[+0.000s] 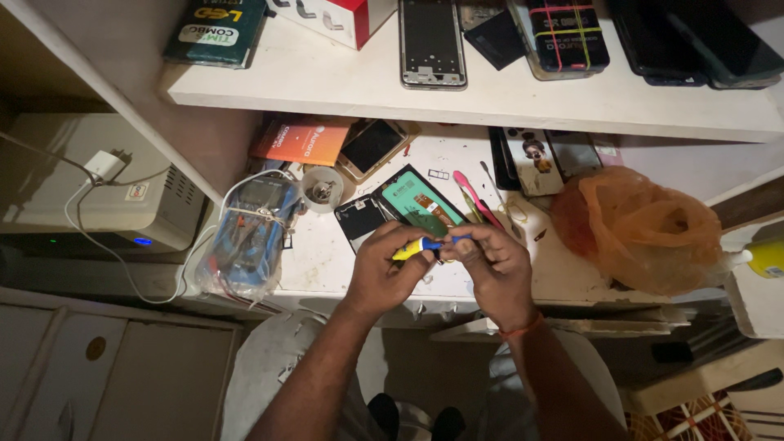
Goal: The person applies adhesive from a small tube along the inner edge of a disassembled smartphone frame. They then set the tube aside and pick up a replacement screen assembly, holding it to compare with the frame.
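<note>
My left hand [384, 265] grips a small yellow and blue tube [418, 247] above the front of the white worktable [327, 261]. My right hand [490, 265] pinches the tube's blue tip end, fingers closed on it. Just beyond the hands lies an opened phone with a green inner panel [420, 204] and a dark back cover [359, 219]. Pink and yellow pry tools [478, 200] lie to the right of the phone.
An orange plastic bag [645, 229] sits at the right. A blue multimeter in clear wrap [249, 237] and a small white cup [322, 188] stand at the left. Phones, frames and boxes fill the upper shelf [506, 98]. A white box with charger [98, 180] is at far left.
</note>
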